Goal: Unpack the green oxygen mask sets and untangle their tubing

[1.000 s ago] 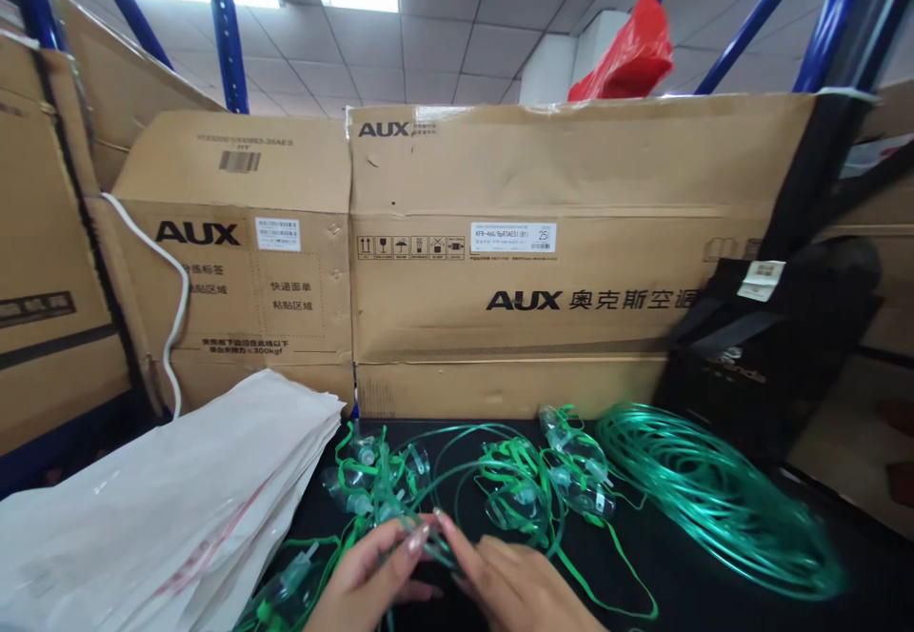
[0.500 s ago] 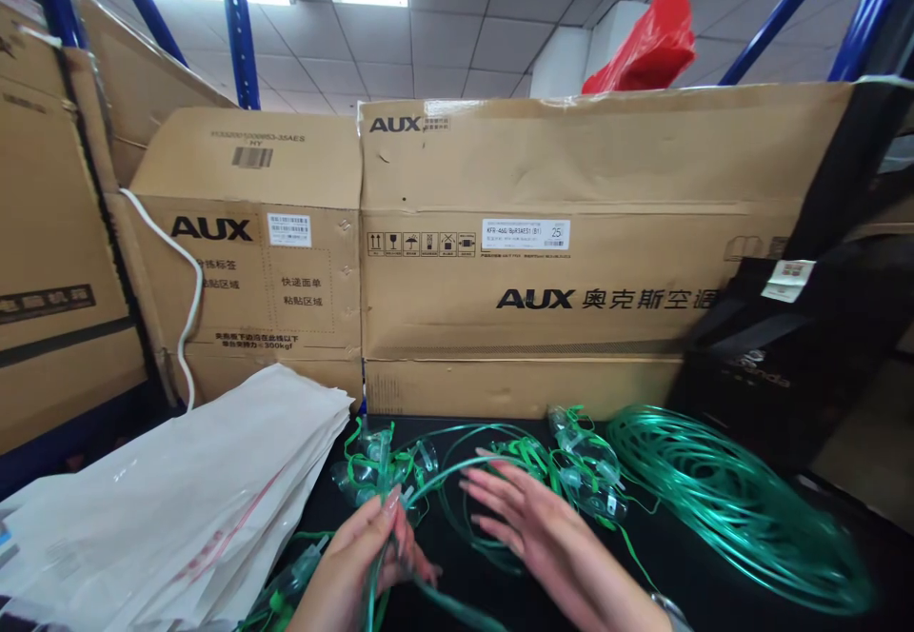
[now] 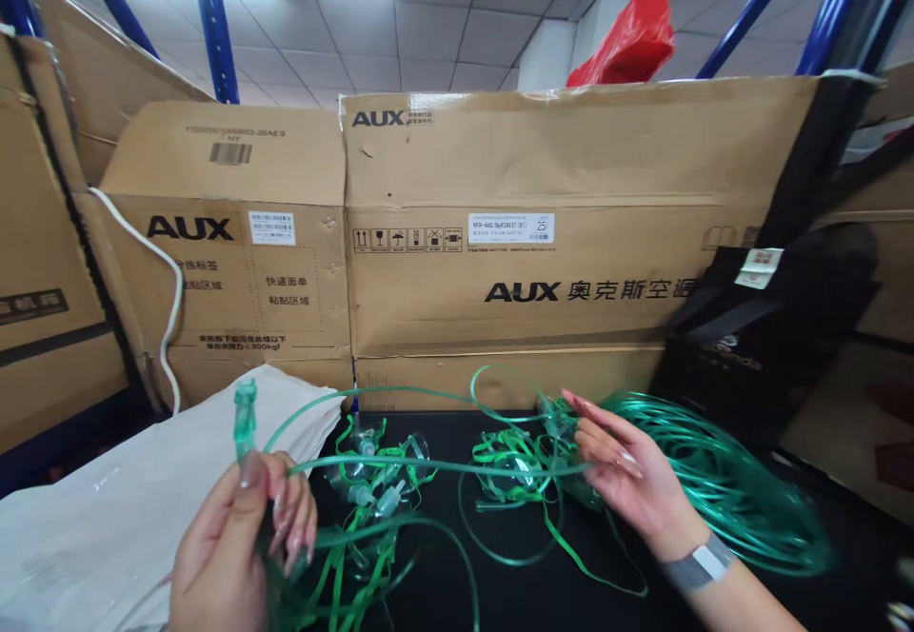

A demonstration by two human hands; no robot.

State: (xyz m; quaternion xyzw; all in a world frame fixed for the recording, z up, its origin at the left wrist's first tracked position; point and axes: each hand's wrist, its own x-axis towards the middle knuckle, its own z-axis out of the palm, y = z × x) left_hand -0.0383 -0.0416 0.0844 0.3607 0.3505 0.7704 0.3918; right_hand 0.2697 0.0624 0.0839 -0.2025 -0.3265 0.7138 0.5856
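My left hand (image 3: 239, 542), at the lower left, is closed around green plastic tubing, and a green end connector (image 3: 245, 418) sticks up above the thumb. From it a length of clear green tube (image 3: 435, 465) stretches nearly straight to my right hand (image 3: 635, 475), whose bent fingers meet it. Part of that grip is hidden. Looser tube loops arch behind and below. Between the hands lie clear masks with green straps (image 3: 389, 470), and another mask cluster (image 3: 518, 470) lies closer to my right hand.
A big coil of green tubing (image 3: 735, 489) rests at the right. White plastic bags (image 3: 143, 499) are stacked at the left. Cardboard boxes (image 3: 571, 166) wall off the back of the black surface (image 3: 514, 594). A black bag (image 3: 757, 346) stands at the back right.
My hands have moved apart: the left went left with the tubing, the right went right. The tube now spans between them, and the connector shows above my left hand. The view has shifted slightly.
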